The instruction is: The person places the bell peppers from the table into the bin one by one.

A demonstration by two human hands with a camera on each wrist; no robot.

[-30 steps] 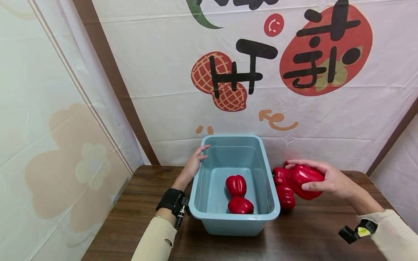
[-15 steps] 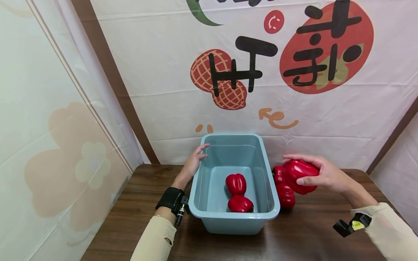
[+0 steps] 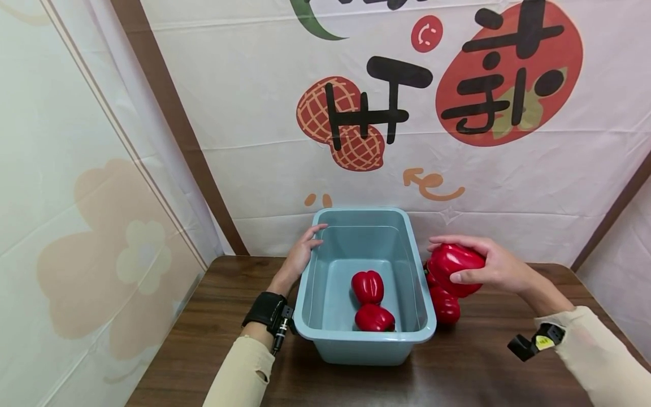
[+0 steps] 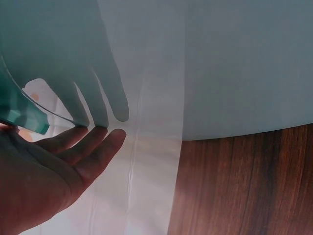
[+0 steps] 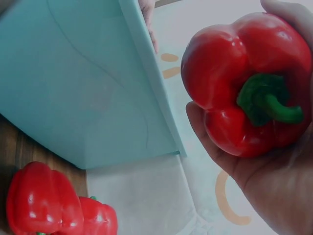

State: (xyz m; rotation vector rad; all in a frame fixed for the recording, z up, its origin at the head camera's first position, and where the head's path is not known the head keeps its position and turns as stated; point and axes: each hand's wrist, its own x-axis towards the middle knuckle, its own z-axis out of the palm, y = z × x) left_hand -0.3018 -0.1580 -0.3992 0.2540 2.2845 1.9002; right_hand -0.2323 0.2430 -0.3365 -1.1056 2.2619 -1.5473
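Note:
A light-blue plastic tub stands on the wooden table. My left hand holds its left rim, thumb and forefinger over the edge. In the left wrist view, other fingers lie nearly straight against the outer wall. My right hand grips a red bell pepper just right of the tub; its green stem shows in the right wrist view. Inside the tub lie two red bell peppers, one farther back and one nearer.
Beside the tub's right wall, more red bell peppers lie on the table, partly hidden under the held one. A printed cloth backdrop rises behind the table, and another cloth wall borders the left side.
My right hand has moved left, nearer the tub, with the red bell pepper in its grip. The left hand and the tub have stayed in place.

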